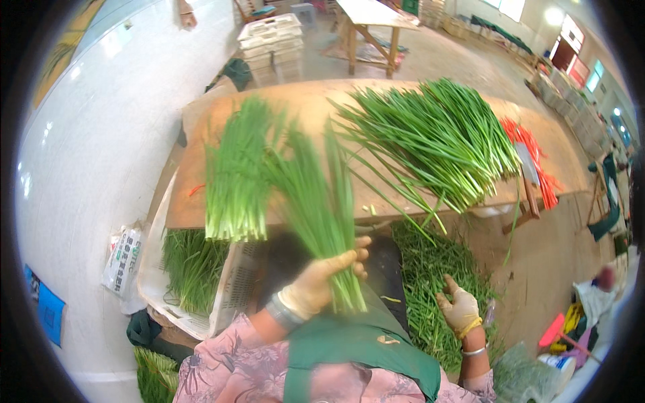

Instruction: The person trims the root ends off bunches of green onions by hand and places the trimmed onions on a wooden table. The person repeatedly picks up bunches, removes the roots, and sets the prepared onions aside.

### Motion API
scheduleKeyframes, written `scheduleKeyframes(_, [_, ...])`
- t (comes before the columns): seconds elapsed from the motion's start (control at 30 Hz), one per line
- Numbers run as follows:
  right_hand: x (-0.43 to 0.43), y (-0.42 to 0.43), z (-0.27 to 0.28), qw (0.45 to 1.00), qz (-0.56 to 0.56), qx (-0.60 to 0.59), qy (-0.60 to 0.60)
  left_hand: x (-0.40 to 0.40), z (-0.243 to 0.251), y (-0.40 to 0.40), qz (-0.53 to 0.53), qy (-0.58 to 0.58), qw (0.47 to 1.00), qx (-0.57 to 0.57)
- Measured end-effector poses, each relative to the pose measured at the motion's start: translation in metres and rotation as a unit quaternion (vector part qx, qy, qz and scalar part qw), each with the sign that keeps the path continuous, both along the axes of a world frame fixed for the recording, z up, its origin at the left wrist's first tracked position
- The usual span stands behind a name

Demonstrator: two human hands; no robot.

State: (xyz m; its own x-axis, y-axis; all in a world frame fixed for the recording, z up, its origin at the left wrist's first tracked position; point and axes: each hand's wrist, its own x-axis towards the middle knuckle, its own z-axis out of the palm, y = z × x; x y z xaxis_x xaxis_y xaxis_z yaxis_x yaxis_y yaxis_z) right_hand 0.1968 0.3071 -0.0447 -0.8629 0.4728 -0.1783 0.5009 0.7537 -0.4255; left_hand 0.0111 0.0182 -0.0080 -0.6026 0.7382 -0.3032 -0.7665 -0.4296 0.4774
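Note:
My gloved left hand [315,279] grips a bunch of garlic chives [320,201] near its pale stem ends. The bunch slants over the near table edge, its leaf tips blurred. To its left, a trimmed pile of chives [237,176] lies with its cut ends at the edge. My gloved right hand [459,305] is held above a heap of green leaf scraps [433,282], fingers apart and nothing seen in them. A large pile of chives [438,146] covers the table's right part.
On the wooden table [302,95], a cleaver [528,176] lies by red ties [534,156], its handle pointing toward me. A white plastic crate [216,302] with chives stands below left. Stacked white crates [272,40] and another table [373,15] stand beyond.

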Motion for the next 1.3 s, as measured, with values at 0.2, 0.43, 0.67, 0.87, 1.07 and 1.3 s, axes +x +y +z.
scheduleKeyframes(0.2, [-0.098, -0.086, 0.09, 0.808, 0.177, -0.557, 0.073, 0.014, 0.022, -0.009, -0.042, 0.203, 0.974, -0.091])
scheduleKeyframes(0.43, [-0.16, -0.148, 0.137, 0.701, 0.235, -0.655, 0.158, 0.009, 0.038, -0.029, -0.168, 0.405, 0.886, -0.15])
scheduleKeyframes(0.67, [-0.226, -0.162, 0.226, 0.705, 0.257, -0.55, 0.368, -0.056, 0.097, -0.025, -0.017, 0.499, 0.84, -0.212])
scheduleKeyframes(0.87, [-0.265, -0.17, 0.221, 0.738, 0.32, -0.43, 0.41, -0.134, 0.071, -0.008, 0.037, 0.585, 0.798, -0.137])
scheduleKeyframes(1.07, [-0.276, -0.173, 0.177, 0.849, 0.223, -0.371, 0.303, -0.135, 0.036, -0.006, -0.003, 0.561, 0.812, -0.162])
scheduleKeyframes(1.3, [-0.338, -0.2, 0.181, 0.729, 0.173, -0.592, 0.297, -0.095, 0.082, -0.067, -0.042, 0.28, 0.952, -0.112])
